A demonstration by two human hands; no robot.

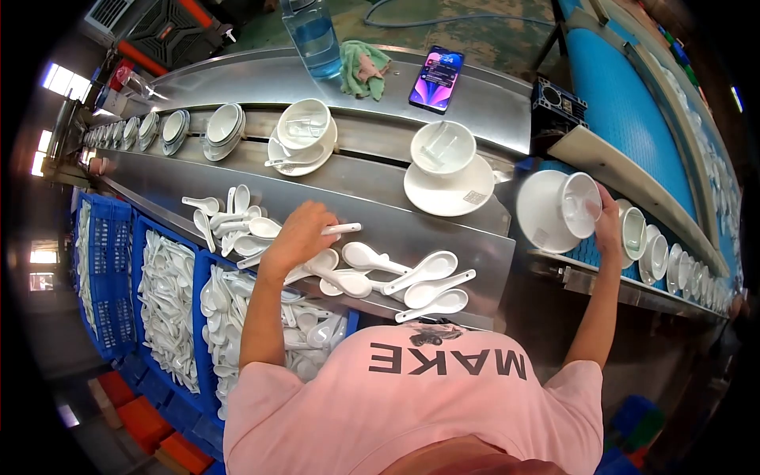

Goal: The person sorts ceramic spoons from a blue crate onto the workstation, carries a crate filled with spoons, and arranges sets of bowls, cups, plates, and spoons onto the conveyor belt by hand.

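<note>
My left hand is closed over the spoon pile on the steel worktop. From its fingers juts the white handle of a ceramic spoon; the rest of it is hidden. More white spoons lie loose on both sides. Far to the right, my right hand grips the rim of a white bowl with a clear cup inside. This bowl is tilted over a white saucer at the start of the blue belt. Between my hands, another bowl with a clear cup stands on a saucer.
Stacked bowls and saucers line the conveyor at left; more sets sit on the right belt. Blue crates full of spoons stand below left. A phone, green cloth and water bottle rest on the far ledge.
</note>
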